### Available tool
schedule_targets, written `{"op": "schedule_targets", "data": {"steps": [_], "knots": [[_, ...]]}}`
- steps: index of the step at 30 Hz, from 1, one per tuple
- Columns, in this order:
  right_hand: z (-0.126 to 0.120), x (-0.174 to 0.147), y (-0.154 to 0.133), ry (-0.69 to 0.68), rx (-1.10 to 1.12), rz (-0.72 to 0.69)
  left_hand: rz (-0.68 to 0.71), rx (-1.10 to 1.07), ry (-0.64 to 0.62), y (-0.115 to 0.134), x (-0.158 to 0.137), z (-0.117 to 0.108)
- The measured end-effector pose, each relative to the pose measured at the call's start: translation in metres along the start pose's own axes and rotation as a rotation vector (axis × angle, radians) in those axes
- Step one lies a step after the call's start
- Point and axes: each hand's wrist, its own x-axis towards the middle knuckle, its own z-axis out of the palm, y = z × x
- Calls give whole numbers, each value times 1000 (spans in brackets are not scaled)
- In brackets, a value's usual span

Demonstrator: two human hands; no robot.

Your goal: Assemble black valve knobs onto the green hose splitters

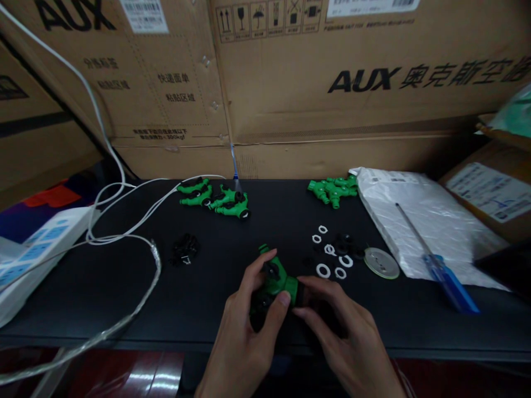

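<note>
Near the front of the table, my left hand [244,331] is closed around a green Y-shaped hose splitter [277,281] with black valve knobs on its arms. The splitter's wide end points right, toward my right hand [348,326]. There my right thumb and fingers pinch a dark ring-like part [301,293] against that end; the fingers partly cover it. Just beyond my right hand lie several white rings [323,270] and black rings [345,241]. A pile of small black parts [185,247] lies to the left of my left hand.
Several green splitters with black fittings [232,207] lie at the back left, and bare green bodies [334,189] at the back right. A round disc [381,262], a blue-handled screwdriver [446,276] and a white bag [415,215] lie right. Left are white cables [141,226] and a power strip [45,243]; cardboard boxes [282,105] stand behind.
</note>
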Motion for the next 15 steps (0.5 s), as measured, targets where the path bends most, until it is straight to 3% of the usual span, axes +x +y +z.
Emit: {"op": "schedule_targets", "data": {"steps": [6, 11, 15], "knots": [[0, 1, -4, 108, -117, -38, -53, -53, 30, 8, 0, 2], [0, -1, 1, 8, -58, -70, -57, -118, 50, 13, 1, 1], [2, -3, 2, 29, -48, -33, -65, -89, 51, 13, 0, 2]]}}
